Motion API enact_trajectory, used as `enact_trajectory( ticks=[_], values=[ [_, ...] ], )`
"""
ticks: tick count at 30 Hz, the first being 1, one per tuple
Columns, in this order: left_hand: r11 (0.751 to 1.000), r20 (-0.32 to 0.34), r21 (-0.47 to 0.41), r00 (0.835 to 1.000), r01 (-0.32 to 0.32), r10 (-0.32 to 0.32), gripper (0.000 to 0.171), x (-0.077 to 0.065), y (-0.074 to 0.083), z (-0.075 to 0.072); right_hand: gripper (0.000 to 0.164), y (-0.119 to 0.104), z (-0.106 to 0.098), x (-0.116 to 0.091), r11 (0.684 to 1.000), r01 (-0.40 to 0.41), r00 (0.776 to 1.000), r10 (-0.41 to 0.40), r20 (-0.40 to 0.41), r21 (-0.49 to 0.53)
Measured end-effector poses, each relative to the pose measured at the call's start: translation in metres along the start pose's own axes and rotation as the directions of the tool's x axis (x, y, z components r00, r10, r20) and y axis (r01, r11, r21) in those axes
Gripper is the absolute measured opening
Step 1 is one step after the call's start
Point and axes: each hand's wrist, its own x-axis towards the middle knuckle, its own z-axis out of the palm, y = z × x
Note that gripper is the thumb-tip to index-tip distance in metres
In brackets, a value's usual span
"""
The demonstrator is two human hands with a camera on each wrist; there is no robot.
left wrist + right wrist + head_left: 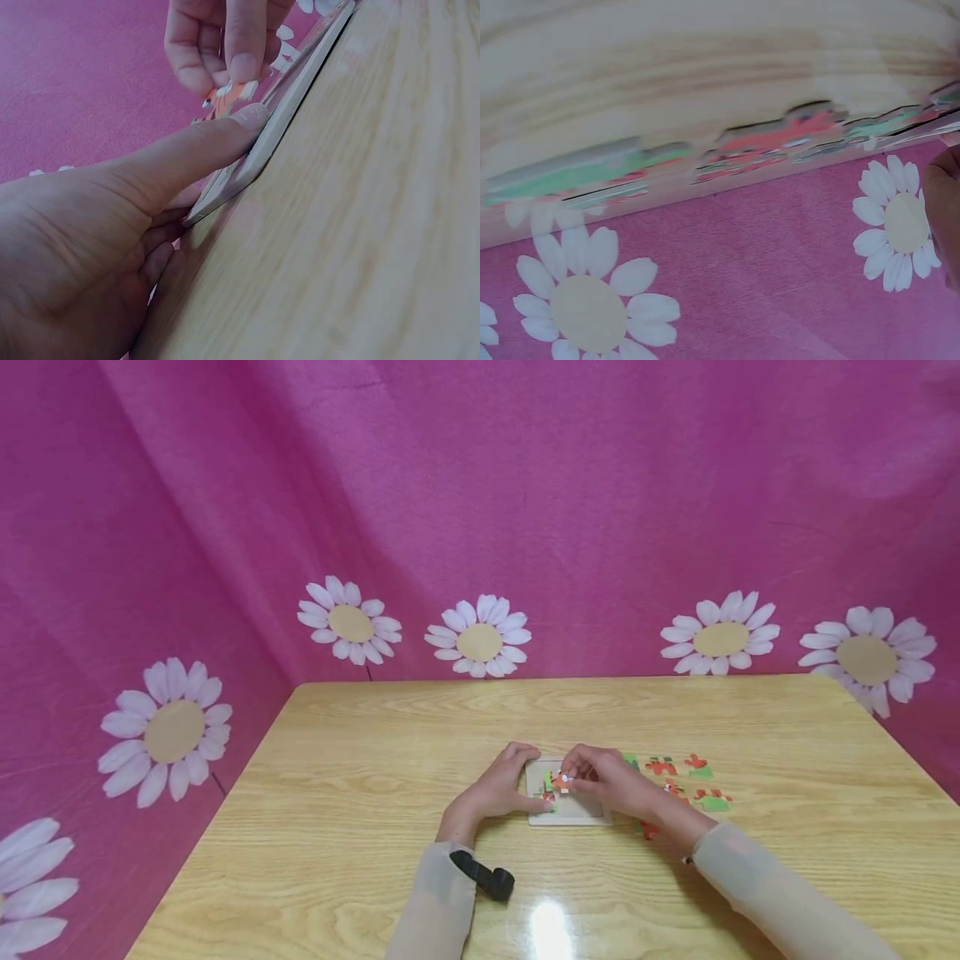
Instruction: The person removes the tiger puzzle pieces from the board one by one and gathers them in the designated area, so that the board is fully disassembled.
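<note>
A pale, shallow puzzle board (570,817) lies on the table with a few pieces at its left side. My left hand (497,789) grips the board's left end, thumb on the near-left corner and fingers by the far-left corner. In the left wrist view its thumb (202,146) presses on the board's rim (259,161). Over the board's left part, my right hand (607,781) pinches an orange and white puzzle piece (560,782) between thumb and fingertips. The left wrist view shows that piece (231,96) tilted, just above the left thumb; whether it touches the board is unclear.
Loose red and green puzzle pieces (712,802) lie right of the board, some partly behind the right forearm. The right wrist view shows several pieces (769,136) flat on the table. A pink curtain (585,510) with white flowers stands behind the wooden table (337,827).
</note>
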Motion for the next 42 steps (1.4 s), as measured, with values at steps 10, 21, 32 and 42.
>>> enact_trajectory(
  ticks=[10, 21, 32, 42],
  values=[
    [1.0, 0.011, 0.0, 1.0, 0.019, -0.019, 0.082, 0.001, 0.0, 0.0, 0.013, 0.001, -0.011, -0.017, 1.0, -0.025, 1.0, 0.025, -0.006, 0.006],
    [1.0, 0.005, -0.015, 1.0, 0.012, -0.012, 0.082, 0.0, 0.001, -0.001, 0.01, 0.006, -0.021, -0.036, 0.997, -0.074, 0.997, 0.074, -0.031, 0.002],
    [1.0, 0.012, -0.007, 1.0, 0.004, -0.004, 0.082, -0.001, 0.003, -0.003, 0.011, 0.013, -0.031, -0.056, 0.999, -0.033, 0.997, 0.03, -0.073, -0.031],
    [1.0, 0.022, 0.002, 1.0, -0.006, 0.006, 0.082, 0.0, 0.001, -0.002, 0.011, 0.018, -0.038, -0.073, 1.0, -0.017, 0.997, 0.016, -0.078, -0.009]
  ],
)
